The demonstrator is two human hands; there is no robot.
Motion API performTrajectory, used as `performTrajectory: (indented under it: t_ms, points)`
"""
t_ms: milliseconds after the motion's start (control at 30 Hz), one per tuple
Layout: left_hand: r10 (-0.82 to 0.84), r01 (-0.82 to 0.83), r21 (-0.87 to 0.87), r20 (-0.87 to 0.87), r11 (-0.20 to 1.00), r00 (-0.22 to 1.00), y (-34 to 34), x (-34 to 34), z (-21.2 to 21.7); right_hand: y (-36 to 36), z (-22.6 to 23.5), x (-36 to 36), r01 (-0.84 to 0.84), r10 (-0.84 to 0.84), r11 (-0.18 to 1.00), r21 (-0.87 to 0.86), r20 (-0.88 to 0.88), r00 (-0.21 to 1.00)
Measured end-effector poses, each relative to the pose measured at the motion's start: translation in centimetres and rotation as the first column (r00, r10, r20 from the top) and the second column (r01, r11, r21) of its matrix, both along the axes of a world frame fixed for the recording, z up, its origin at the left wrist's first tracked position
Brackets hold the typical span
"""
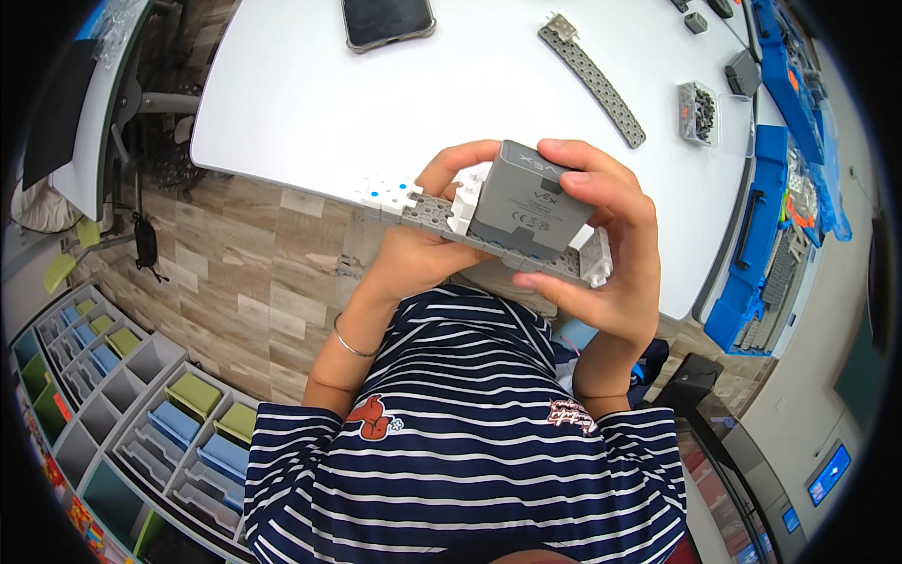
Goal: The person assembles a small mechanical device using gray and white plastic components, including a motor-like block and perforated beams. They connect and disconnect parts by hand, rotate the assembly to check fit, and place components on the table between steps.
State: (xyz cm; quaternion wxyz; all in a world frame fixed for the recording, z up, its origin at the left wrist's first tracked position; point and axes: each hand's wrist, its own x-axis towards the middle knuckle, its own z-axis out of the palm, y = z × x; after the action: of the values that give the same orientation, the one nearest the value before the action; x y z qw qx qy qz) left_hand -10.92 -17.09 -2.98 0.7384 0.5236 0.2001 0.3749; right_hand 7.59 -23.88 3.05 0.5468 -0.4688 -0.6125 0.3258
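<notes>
A: What is seen from the head view?

B: A grey block (532,199) on a perforated grey beam (442,214) is gripped above the white table's (310,103) edge; it is clasped by the right hand (611,254), fingers curled; the beam is pinched by the left hand (423,249).

A: And beyond?

B: A phone (387,21) and a loose grey strip (592,80) are laid well apart.

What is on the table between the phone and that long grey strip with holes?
Nothing: in the head view, only bare white table lies between the phone and the grey perforated strip.
</notes>
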Motion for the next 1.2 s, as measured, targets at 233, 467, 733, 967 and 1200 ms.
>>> performTrajectory:
  t_ms: [233, 467, 733, 967, 1200]
  points:
    - [-0.054, 0.054, 0.008, -0.034, 0.999, 0.998, -0.3, -0.6, -0.6, -0.4, -0.3, -0.4, 0.024, -0.021, 0.998, 0.049, -0.066, 0.998]
    - [-0.064, 0.065, -0.017, 0.049, 0.998, 0.997, 0.2, 0.3, -0.2, -0.6, 0.0, 0.0, -0.029, 0.024, 0.998, 0.052, 0.106, 0.994]
    - [-0.072, 0.007, -0.297, -0.209, 0.955, 0.975, -0.3, 0.4, 1.2, -0.2, -2.5, 0.0, 0.076, -0.121, 0.955, -0.287, -0.142, 0.983]
    - [-0.129, 0.098, -0.363, -0.061, 0.927, 0.990, -0.4, 0.0, 1.3, -0.7, -2.3, -0.1, 0.137, -0.199, 0.961, -0.241, -0.256, 0.946]
    - [-0.074, 0.056, -0.262, -0.059, 0.963, 0.996, -0.7, -0.1, 1.3, -0.8, -2.1, -0.9, 0.276, -0.331, 0.936, -0.220, -0.274, 0.903]
